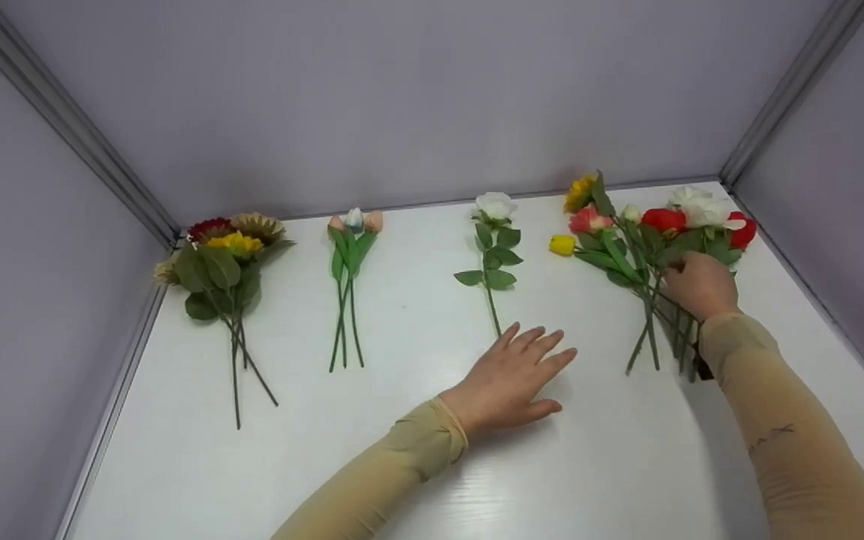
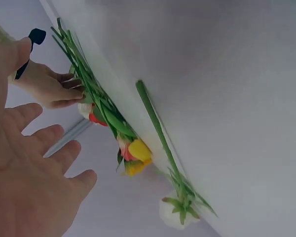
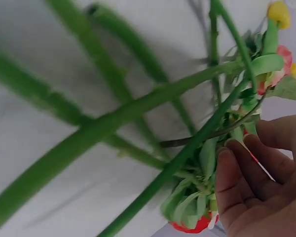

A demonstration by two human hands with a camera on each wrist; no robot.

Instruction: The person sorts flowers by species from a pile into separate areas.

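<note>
My left hand (image 1: 511, 379) is held out palm down with fingers spread, just by the lower stem of a single white rose (image 1: 495, 206). Nothing is in its palm in the left wrist view. At the right, my right hand (image 1: 702, 285) reaches into a mixed bunch of artificial flowers. Its fingers are loosely bent beside the stems, and a gap shows between thumb and fingertips in the right wrist view. The bunch has red flowers (image 1: 663, 220), a white flower (image 1: 698, 206), a pink flower (image 1: 590, 220), a yellow tulip (image 1: 562, 244) and a sunflower (image 1: 580, 193).
Three tulips (image 1: 355, 220) lie left of the white rose. Farther left is a bunch with a yellow sunflower (image 1: 235, 244), a dark red flower (image 1: 209, 229) and a beige flower (image 1: 258, 225). Pale panels (image 1: 432, 97) wall the white table (image 1: 199, 465) at back and sides.
</note>
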